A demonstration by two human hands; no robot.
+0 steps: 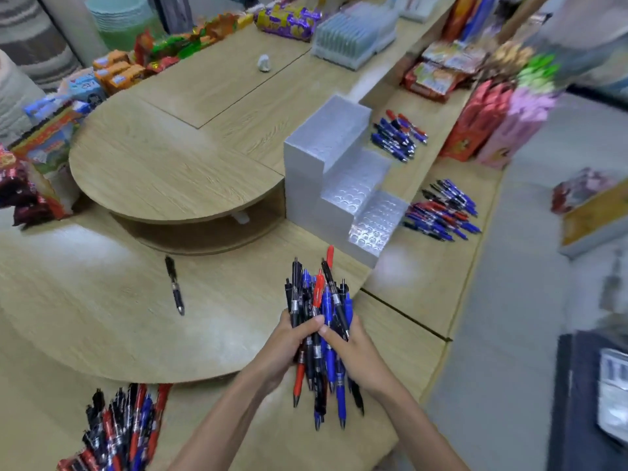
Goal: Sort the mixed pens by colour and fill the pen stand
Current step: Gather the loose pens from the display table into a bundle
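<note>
Above the wooden counter (pixel 102 334), a mixed bundle of pens (pixel 319 334) was clasped by the left hand (pixel 289 345) and right hand (pixel 353 348); a stepped white pen stand (pixel 336 178) was positioned beyond.

No lettering can be read on the counter (pixel 221 83). Print on the snack packets (pixel 289 20) behind the pen stand (pixel 339 171) and on the boxes (pixel 117 71) left of it is blurred; markings on the pens (pixel 328 307) in front of it are too small.
</note>
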